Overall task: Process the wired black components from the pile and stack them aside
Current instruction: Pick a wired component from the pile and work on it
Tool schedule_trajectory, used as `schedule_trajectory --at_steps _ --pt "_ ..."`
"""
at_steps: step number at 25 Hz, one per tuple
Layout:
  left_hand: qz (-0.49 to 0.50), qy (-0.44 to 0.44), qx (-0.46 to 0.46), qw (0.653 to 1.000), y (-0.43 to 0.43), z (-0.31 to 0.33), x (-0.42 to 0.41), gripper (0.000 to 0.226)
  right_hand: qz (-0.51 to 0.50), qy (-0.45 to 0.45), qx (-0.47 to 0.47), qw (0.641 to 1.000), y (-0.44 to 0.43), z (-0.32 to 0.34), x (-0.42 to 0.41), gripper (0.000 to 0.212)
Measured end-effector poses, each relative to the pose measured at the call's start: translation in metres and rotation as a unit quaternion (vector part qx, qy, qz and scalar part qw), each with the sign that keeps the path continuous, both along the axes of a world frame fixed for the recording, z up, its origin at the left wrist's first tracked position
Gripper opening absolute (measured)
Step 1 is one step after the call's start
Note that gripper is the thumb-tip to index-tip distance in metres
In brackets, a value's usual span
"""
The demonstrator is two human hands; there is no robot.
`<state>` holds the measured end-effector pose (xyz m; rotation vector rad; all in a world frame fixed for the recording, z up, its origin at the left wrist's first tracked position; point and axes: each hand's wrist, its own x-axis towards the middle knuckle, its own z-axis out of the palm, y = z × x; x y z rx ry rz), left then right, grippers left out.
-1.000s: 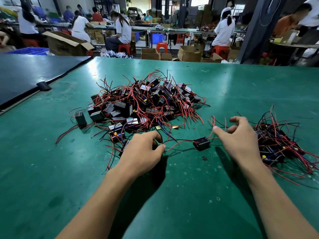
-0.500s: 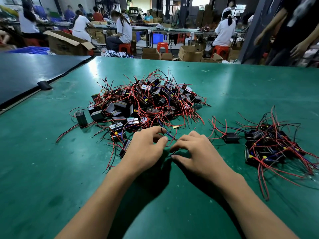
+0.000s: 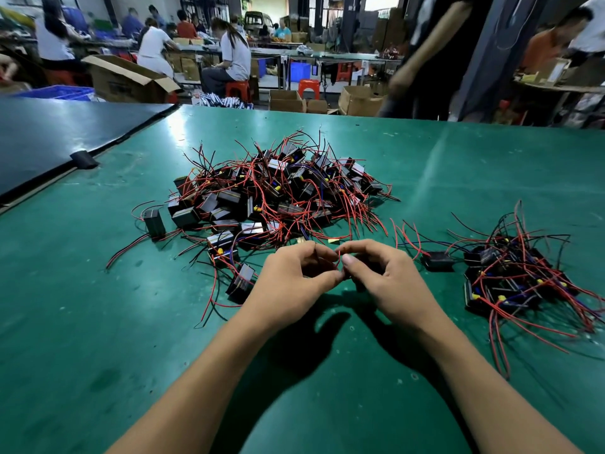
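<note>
A big pile of black box components with red and black wires (image 3: 278, 194) lies mid-table. A smaller heap of the same components (image 3: 520, 280) sits at the right, with one loose component (image 3: 437, 260) at its left edge. My left hand (image 3: 294, 280) and my right hand (image 3: 383, 280) meet just in front of the big pile, fingers curled. Both pinch a thin red wire (image 3: 339, 257) between their fingertips. What the wire leads to is hidden under my hands. Another black component (image 3: 242, 281) lies beside my left hand.
The green table (image 3: 98, 322) stretches wide around the piles. A dark panel (image 3: 65, 132) with a black clip (image 3: 83, 159) borders it at the far left. A person (image 3: 422, 54) walks past the table's far edge; seated workers, cardboard boxes and stools fill the background.
My right hand came back from the right heap, leaving a component at its edge, and joined my left hand. Both hands have lifted slightly and now pinch a red wire.
</note>
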<state>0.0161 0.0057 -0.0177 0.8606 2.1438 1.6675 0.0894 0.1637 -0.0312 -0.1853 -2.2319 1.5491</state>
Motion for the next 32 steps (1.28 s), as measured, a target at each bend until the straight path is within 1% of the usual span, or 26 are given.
schedule_trajectory --at_steps 3,6,10,14,16,18,21,25,29,32 --pt "0.035 0.042 0.005 0.998 0.0017 -0.0001 0.0030 0.009 0.017 -0.003 -0.039 0.999 0.0008 0.0007 -0.0008 0.020" --pt "0.046 0.047 0.004 0.998 -0.0011 0.0023 0.0034 0.010 0.019 -0.007 -0.064 0.998 0.0032 0.0029 0.0011 0.023" --pt "0.043 0.013 0.019 0.999 -0.0024 0.0047 0.0034 0.016 0.008 -0.014 -0.077 0.997 0.0032 0.0055 0.0016 0.025" --pt "0.037 -0.067 0.070 0.995 0.0002 0.0046 0.0020 0.011 -0.009 -0.025 -0.071 0.997 0.0028 0.0071 0.0015 0.029" --pt "0.035 -0.094 0.099 0.990 0.0019 0.0048 0.0020 0.009 -0.012 -0.027 -0.073 0.997 0.0027 0.0072 0.0013 0.027" --pt "0.033 -0.098 0.111 0.988 0.0027 0.0035 0.0023 0.012 -0.009 -0.025 -0.072 0.997 0.0018 0.0075 0.0018 0.021" --pt "0.036 -0.081 0.098 0.991 0.0026 0.0012 0.0024 0.008 -0.007 -0.017 -0.076 0.997 0.0007 0.0076 0.0027 0.012" --pt "0.021 -0.069 0.086 0.994 0.0015 0.0018 0.0039 0.004 -0.006 0.003 -0.099 0.995 -0.0006 0.0064 0.0033 0.007" --pt "-0.002 -0.059 0.069 0.996 0.0007 0.0025 0.0064 0.008 -0.011 0.014 -0.096 0.995 -0.0003 0.0036 0.0024 0.009" --pt "0.010 -0.043 0.055 0.998 -0.0003 0.0025 0.0066 0.007 -0.015 0.015 -0.090 0.996 -0.0001 0.0029 0.0024 0.009"
